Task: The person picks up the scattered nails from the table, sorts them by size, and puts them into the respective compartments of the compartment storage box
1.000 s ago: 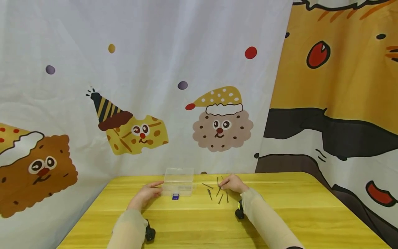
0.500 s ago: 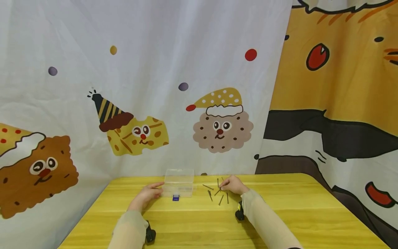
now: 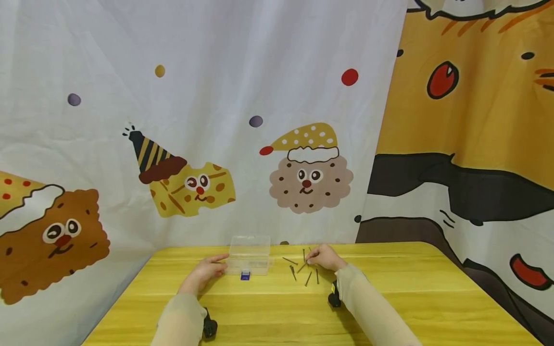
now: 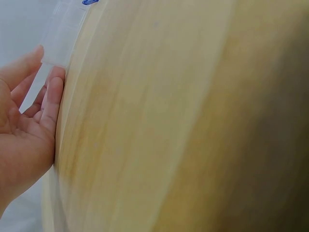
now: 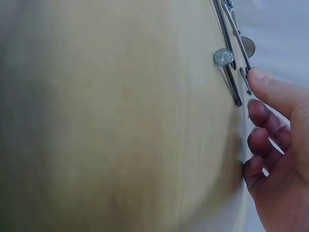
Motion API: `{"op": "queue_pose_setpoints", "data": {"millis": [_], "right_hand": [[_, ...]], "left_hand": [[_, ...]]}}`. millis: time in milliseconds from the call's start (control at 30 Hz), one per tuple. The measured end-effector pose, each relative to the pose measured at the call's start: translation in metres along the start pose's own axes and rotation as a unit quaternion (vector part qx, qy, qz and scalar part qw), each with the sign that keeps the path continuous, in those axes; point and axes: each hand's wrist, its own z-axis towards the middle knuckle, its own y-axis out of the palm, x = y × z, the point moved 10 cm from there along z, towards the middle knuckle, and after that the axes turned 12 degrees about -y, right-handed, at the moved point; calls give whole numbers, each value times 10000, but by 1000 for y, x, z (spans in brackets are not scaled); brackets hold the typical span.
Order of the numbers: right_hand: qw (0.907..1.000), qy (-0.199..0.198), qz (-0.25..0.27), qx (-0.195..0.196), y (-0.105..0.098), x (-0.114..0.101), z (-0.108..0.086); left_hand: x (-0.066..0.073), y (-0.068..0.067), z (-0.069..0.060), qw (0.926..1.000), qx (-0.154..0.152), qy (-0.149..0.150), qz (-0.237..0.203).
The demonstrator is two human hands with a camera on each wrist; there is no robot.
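Observation:
A clear plastic box (image 3: 248, 264) with its lid raised stands near the table's far edge, a blue latch at its front. My left hand (image 3: 207, 274) rests beside its left end, and the fingertips (image 4: 57, 73) touch the box there with fingers nearly straight. To the right of the box, several dark metal nails (image 3: 308, 278) lie scattered on the table. My right hand (image 3: 326, 257) is over them, thumb and index finger pinching one nail (image 5: 237, 36) by its end. That nail slants down to the left; another nail's round head (image 5: 223, 57) shows close by.
The yellow wood-grain table (image 3: 268, 312) spreads out in front of both hands. Behind its far edge hangs a white curtain (image 3: 207, 86) printed with cartoon figures. Small black cameras (image 3: 209, 327) sit on the wrists.
The nail in my right hand has swung, its lower end shifting left so it slants more. My left hand stays at the box, and the head view has shifted very slightly.

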Motion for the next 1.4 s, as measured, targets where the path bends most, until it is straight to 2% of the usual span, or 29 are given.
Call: {"op": "queue_pose_setpoints", "data": {"millis": [167,567,933,1067,1233,1400], "right_hand": [[10000,15,-80,-5,0,0,0],[10000,-61,62,19,-2,-1,0],[9978,-120,643,141,-10,-3,1],[9979,-313,534,207,-15,-3,5],[9993,-43,295,247,-20,2,10],[9994,68,130,324,-27,-5,13]], "left_hand": [[-2,0,2,9994,220,-255,35],[-6,-1,4,9993,209,-303,55],[-3,0,3,9992,231,-304,153],[-1,0,3,9992,208,-287,162],[0,-1,0,9990,310,-308,53],[1,0,-3,9989,314,-320,108]]}}
